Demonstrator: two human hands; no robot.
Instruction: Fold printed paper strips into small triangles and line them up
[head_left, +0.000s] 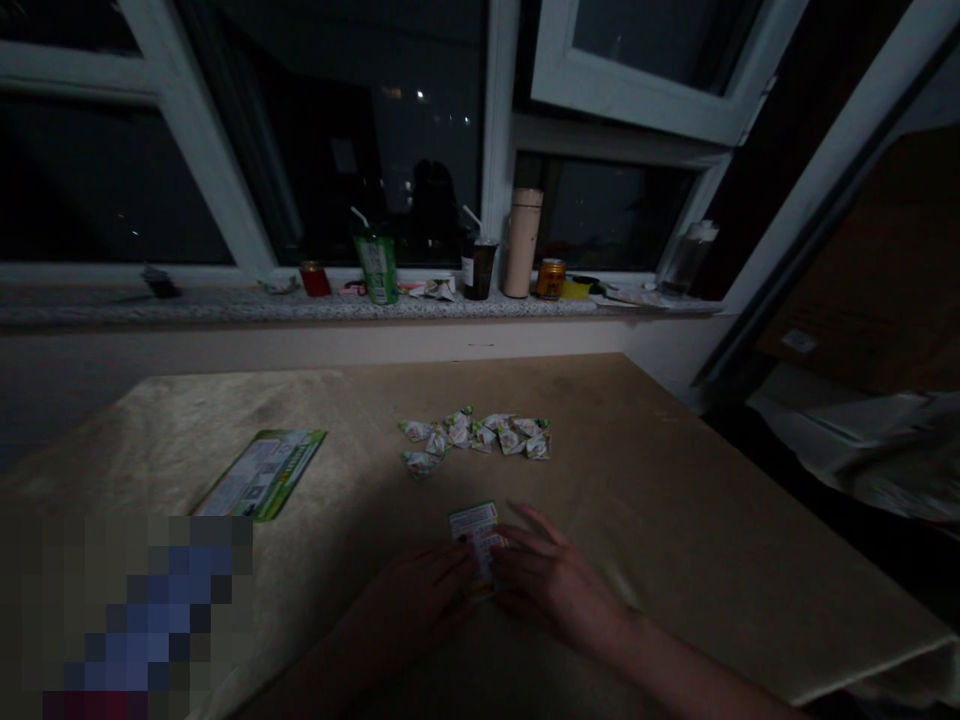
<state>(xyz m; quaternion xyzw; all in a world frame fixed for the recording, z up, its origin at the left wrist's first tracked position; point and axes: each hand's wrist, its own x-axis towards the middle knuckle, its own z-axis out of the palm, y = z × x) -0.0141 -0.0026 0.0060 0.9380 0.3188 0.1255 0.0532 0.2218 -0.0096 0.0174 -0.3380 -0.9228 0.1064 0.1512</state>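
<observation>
A small printed paper piece (474,520), whitish with a green edge, lies on the table in front of me. My left hand (420,595) rests at its left side, fingers stretched toward it and dim in shadow. From the right, my right hand (551,575) reaches over its other edge, fingers extended and somewhat apart, index finger raised. The fingertips cover part of the paper's lower half. Beyond it sits a loose row of several small folded paper pieces (457,430) with green and white print.
A larger green-and-white printed sheet or bag (262,475) lies at the left on the cloth-covered table (675,520). On the windowsill (442,310) stand a green cup (376,265), a dark cup (478,270), a pink bottle (522,245) and jars. A blurred-out patch hides the lower left corner.
</observation>
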